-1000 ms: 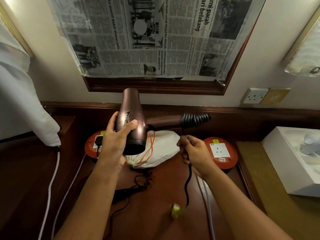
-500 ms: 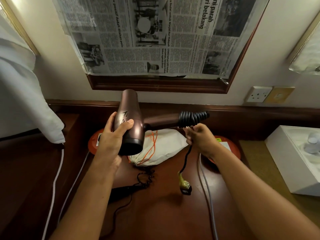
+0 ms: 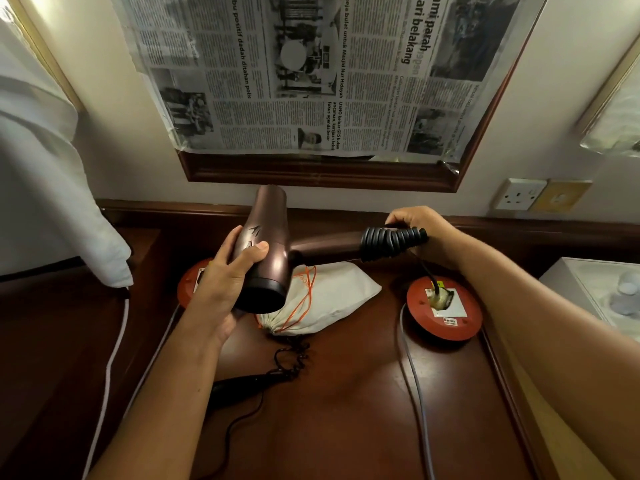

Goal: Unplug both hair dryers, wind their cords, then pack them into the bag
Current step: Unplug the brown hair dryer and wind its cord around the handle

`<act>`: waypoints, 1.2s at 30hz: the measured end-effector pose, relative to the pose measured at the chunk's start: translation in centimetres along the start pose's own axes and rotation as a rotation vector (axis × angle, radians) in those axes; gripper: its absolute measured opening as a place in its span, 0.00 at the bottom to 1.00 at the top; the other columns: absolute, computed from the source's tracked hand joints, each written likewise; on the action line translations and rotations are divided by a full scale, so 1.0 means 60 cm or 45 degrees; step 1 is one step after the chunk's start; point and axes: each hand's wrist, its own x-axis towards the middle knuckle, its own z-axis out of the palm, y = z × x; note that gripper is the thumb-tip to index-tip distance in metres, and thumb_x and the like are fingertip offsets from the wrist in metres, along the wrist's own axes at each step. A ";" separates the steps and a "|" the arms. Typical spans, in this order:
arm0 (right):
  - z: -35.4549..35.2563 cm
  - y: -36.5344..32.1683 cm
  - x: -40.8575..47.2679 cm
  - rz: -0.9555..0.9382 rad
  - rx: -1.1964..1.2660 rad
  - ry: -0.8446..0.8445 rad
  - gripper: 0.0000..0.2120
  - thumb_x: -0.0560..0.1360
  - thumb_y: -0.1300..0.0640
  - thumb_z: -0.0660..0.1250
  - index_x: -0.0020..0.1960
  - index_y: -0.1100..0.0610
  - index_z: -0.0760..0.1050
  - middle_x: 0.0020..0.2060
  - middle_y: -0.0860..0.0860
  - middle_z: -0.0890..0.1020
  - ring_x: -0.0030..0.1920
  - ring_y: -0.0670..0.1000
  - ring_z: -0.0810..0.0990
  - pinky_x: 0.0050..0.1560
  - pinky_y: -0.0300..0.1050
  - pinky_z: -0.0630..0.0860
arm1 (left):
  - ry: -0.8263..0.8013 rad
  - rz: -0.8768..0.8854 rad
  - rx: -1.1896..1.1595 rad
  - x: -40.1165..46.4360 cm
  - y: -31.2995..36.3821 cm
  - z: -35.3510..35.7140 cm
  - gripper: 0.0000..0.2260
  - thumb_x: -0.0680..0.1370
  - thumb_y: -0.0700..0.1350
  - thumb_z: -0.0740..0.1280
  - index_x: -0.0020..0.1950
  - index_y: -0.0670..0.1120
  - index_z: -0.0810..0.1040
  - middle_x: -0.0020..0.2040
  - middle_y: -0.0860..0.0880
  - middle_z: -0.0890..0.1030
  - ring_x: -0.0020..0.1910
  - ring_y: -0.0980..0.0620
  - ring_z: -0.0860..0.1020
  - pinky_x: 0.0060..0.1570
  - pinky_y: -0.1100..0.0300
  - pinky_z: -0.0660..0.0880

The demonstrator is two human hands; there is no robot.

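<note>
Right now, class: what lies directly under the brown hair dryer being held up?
Under the brown hair dryer: a white drawstring bag with orange cord, on the wooden table. Its contents are hidden.

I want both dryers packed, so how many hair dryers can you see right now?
2: the brown hair dryer held up in the left hand, and a black hair dryer lying on the table, partly hidden behind the left forearm.

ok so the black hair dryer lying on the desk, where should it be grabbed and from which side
Grip the black hair dryer round its long slim body, coming down from above. It lies flat on the desk, so the top is open to a wrap of the fingers. Keep clear of its far end, where the tangled cord bunches up by the cloth bag.
</note>
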 end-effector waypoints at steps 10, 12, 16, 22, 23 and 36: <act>-0.037 -0.011 0.002 -0.028 -0.128 0.105 0.12 0.70 0.43 0.72 0.38 0.52 0.81 0.31 0.48 0.81 0.34 0.46 0.78 0.35 0.40 0.74 | -0.102 -0.091 0.112 -0.001 0.006 0.000 0.34 0.70 0.48 0.71 0.73 0.61 0.63 0.61 0.49 0.75 0.50 0.47 0.81 0.38 0.56 0.80; -0.043 -0.015 0.001 -0.027 -0.220 0.153 0.15 0.68 0.40 0.72 0.37 0.53 0.80 0.30 0.48 0.80 0.34 0.46 0.77 0.34 0.40 0.73 | -0.119 -0.120 0.125 -0.003 0.006 0.000 0.35 0.69 0.49 0.71 0.73 0.62 0.62 0.58 0.52 0.75 0.50 0.46 0.81 0.35 0.58 0.80; -0.052 -0.028 -0.001 -0.170 -0.243 0.224 0.12 0.70 0.45 0.73 0.42 0.55 0.82 0.34 0.51 0.81 0.38 0.51 0.79 0.38 0.43 0.74 | -0.091 -0.114 0.099 -0.002 0.000 0.003 0.39 0.65 0.50 0.73 0.73 0.64 0.61 0.56 0.54 0.74 0.52 0.45 0.81 0.39 0.54 0.80; -0.069 -0.064 -0.013 -0.290 -0.255 0.218 0.09 0.74 0.56 0.70 0.53 0.56 0.83 0.48 0.51 0.85 0.52 0.50 0.81 0.57 0.43 0.74 | -0.012 -0.035 0.134 0.004 -0.017 0.020 0.38 0.70 0.46 0.74 0.74 0.62 0.59 0.55 0.54 0.74 0.54 0.44 0.79 0.55 0.42 0.78; -0.072 -0.067 -0.015 -0.294 -0.266 0.226 0.09 0.74 0.56 0.70 0.53 0.56 0.83 0.48 0.51 0.85 0.52 0.50 0.81 0.57 0.44 0.75 | 0.000 -0.020 0.143 0.006 -0.020 0.020 0.37 0.71 0.45 0.73 0.74 0.62 0.59 0.55 0.54 0.74 0.54 0.43 0.79 0.55 0.41 0.77; -0.033 -0.084 -0.041 -0.323 -0.444 0.156 0.08 0.76 0.52 0.65 0.53 0.51 0.80 0.42 0.50 0.83 0.43 0.54 0.80 0.45 0.51 0.78 | 0.193 0.227 0.225 0.025 -0.033 0.029 0.33 0.73 0.42 0.72 0.73 0.58 0.62 0.54 0.56 0.75 0.52 0.50 0.79 0.50 0.51 0.79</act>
